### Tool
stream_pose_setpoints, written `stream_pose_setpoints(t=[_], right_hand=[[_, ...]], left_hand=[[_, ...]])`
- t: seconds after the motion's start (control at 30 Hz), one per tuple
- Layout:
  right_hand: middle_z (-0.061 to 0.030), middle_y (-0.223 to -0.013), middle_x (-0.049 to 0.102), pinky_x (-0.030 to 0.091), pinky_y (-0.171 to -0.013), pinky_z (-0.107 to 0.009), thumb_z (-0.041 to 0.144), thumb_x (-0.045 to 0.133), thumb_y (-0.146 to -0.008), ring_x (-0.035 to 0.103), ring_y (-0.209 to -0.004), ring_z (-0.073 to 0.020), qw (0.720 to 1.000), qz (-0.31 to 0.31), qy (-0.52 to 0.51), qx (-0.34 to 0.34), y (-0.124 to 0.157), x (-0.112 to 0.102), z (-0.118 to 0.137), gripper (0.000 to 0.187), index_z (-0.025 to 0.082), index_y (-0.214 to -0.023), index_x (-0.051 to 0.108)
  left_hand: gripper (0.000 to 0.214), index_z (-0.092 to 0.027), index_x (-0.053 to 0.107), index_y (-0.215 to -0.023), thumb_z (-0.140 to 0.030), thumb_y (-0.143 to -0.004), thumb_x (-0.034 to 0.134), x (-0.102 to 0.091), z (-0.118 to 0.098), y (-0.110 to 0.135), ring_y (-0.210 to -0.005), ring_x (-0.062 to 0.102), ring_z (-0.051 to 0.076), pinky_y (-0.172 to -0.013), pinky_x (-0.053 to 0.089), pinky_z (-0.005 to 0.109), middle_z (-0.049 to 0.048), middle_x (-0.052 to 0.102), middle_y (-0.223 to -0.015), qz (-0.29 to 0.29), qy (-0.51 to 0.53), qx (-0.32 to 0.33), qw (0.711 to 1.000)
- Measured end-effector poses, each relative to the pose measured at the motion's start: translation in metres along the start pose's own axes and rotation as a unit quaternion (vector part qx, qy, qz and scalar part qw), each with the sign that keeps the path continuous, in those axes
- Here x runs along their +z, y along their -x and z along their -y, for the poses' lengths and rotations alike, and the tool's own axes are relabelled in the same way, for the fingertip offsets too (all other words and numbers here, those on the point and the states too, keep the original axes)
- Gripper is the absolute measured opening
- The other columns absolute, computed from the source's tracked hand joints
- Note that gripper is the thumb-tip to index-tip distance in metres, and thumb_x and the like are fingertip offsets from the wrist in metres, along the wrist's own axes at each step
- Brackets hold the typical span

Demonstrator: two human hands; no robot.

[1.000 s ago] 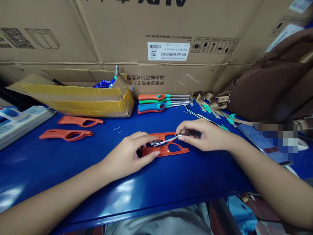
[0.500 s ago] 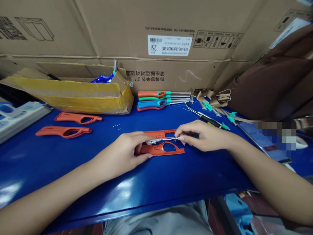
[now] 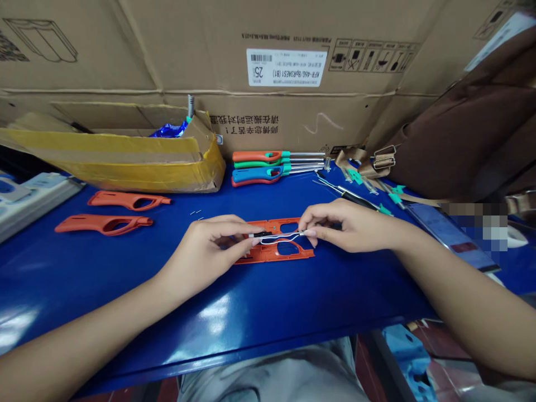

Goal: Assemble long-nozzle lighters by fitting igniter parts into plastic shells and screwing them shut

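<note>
Two orange lighter casing halves (image 3: 288,249) lie side by side on the blue table, inner faces up, below my hands. Above them a slim black-and-silver lighter part with white wires (image 3: 276,240) is stretched between both hands. My left hand (image 3: 220,240) pinches its left end, near the black piece. My right hand (image 3: 341,226) grips the small metal end on the right between thumb and fingers. Fingertips cover part of both ends. The left hand also hides the left ends of the casing halves.
Two more orange casings (image 3: 104,224) lie at left near small metal pins (image 3: 196,212). Assembled lighters (image 3: 257,175) are stacked at the back. A taped carton (image 3: 167,167), a screwdriver (image 3: 360,200), green-tipped parts (image 3: 355,177), a phone (image 3: 452,234) and a brown bag (image 3: 464,128) surround the space.
My left hand has turned and lifted off the nearer casing half, now pinching the part's left end. A black piece and a looser white wire now show. The view has shifted slightly.
</note>
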State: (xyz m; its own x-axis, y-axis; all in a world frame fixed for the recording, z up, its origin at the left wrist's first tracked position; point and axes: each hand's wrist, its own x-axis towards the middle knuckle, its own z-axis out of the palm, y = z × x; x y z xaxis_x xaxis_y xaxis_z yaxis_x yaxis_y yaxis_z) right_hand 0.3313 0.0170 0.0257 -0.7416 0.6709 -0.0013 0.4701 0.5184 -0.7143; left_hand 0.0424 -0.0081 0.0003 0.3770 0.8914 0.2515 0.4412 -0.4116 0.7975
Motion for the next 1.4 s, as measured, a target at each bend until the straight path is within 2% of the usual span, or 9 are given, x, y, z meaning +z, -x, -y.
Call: stream_pose_setpoints(t=[0.23,0.37,0.5,0.67,0.77,0.87,1.07,1.2,1.4], right_hand=[[-0.0010,-0.078,0.069,0.044,-0.060,-0.022,0.034,0.052,-0.101,0.061,-0.068,-0.0114,0.999,0.019,-0.041,0.015,0.002,-0.002,0.000,0.022,0.017,-0.105,0.065],[0.0008,-0.073,0.064,0.041,-0.056,-0.020,0.037,0.051,-0.103,0.053,-0.061,-0.0083,0.994,0.023,-0.104,0.019,0.002,-0.002,0.001,0.026,0.015,-0.102,0.064],[0.0034,-0.068,0.058,0.034,-0.047,-0.019,0.042,0.050,-0.104,0.042,-0.049,-0.0048,0.980,0.027,-0.197,0.030,0.002,-0.002,0.005,0.031,0.014,-0.098,0.060],[0.0031,-0.068,0.059,0.034,-0.045,-0.018,0.041,0.052,-0.103,0.043,-0.050,-0.0044,0.975,0.032,-0.216,0.039,0.004,-0.002,0.007,0.029,0.014,-0.100,0.061],[0.0013,-0.073,0.063,0.039,-0.048,-0.017,0.039,0.056,-0.101,0.049,-0.054,-0.0055,0.979,0.061,-0.182,0.066,0.005,-0.005,0.005,0.025,0.014,-0.105,0.062],[-0.0007,-0.078,0.066,0.042,-0.051,-0.018,0.040,0.061,-0.098,0.054,-0.058,-0.0068,0.985,0.093,-0.110,0.093,0.006,-0.009,0.002,0.026,0.015,-0.102,0.065],[-0.0035,-0.089,0.067,0.047,-0.065,-0.022,0.033,0.063,-0.096,0.061,-0.075,-0.0109,0.996,0.083,0.042,0.018,0.004,-0.007,0.000,0.020,0.016,-0.092,0.072],[-0.0031,-0.087,0.067,0.048,-0.071,-0.024,0.028,0.064,-0.095,0.062,-0.075,-0.0116,0.995,0.073,0.061,-0.001,0.002,-0.003,-0.001,0.017,0.015,-0.090,0.073],[-0.0032,-0.086,0.069,0.049,-0.075,-0.025,0.022,0.065,-0.094,0.064,-0.080,-0.0131,0.994,0.079,0.076,-0.003,0.001,-0.001,0.000,0.013,0.015,-0.088,0.074]], left_hand=[[0.018,-0.025,0.084,-0.098,-0.032,-0.086,0.073,0.008,-0.001,0.001,-0.071,0.069,0.017,-0.058,0.054,0.023,0.0048,0.077,-0.091,0.018,0.058,-0.017,0.998],[0.014,-0.025,0.084,-0.092,-0.029,-0.084,0.074,0.009,-0.007,0.001,-0.077,0.071,0.018,-0.065,0.058,0.024,0.0050,0.078,-0.091,0.009,0.119,-0.031,0.992],[0.012,-0.025,0.084,-0.086,-0.031,-0.083,0.075,0.006,-0.014,0.000,-0.070,0.070,0.017,-0.067,0.060,0.027,0.0039,0.076,-0.082,0.016,0.157,-0.068,0.985],[0.014,-0.024,0.084,-0.089,-0.035,-0.082,0.078,0.006,-0.013,0.000,-0.077,0.073,0.020,-0.071,0.062,0.028,0.0049,0.078,-0.088,0.027,0.179,-0.096,0.979],[0.018,-0.024,0.084,-0.095,-0.034,-0.081,0.079,0.008,-0.007,0.001,-0.085,0.074,0.021,-0.074,0.062,0.028,0.0060,0.079,-0.099,0.020,0.149,-0.074,0.986],[0.019,-0.021,0.083,-0.098,-0.033,-0.085,0.075,0.010,0.000,0.003,-0.080,0.074,0.019,-0.069,0.059,0.026,0.0063,0.079,-0.098,0.024,0.057,-0.041,0.997],[0.017,-0.020,0.082,-0.100,-0.026,-0.091,0.070,0.011,0.005,0.006,-0.076,0.072,0.015,-0.066,0.056,0.024,0.0052,0.079,-0.095,0.036,-0.052,0.060,0.996],[0.016,-0.019,0.081,-0.100,-0.021,-0.091,0.068,0.011,0.005,0.008,-0.073,0.071,0.013,-0.064,0.056,0.021,0.0048,0.077,-0.096,0.041,-0.080,0.101,0.991],[0.016,-0.016,0.078,-0.101,-0.014,-0.093,0.064,0.012,0.004,0.010,-0.084,0.073,0.014,-0.078,0.058,0.021,0.0039,0.077,-0.096,0.048,-0.125,0.158,0.978]])
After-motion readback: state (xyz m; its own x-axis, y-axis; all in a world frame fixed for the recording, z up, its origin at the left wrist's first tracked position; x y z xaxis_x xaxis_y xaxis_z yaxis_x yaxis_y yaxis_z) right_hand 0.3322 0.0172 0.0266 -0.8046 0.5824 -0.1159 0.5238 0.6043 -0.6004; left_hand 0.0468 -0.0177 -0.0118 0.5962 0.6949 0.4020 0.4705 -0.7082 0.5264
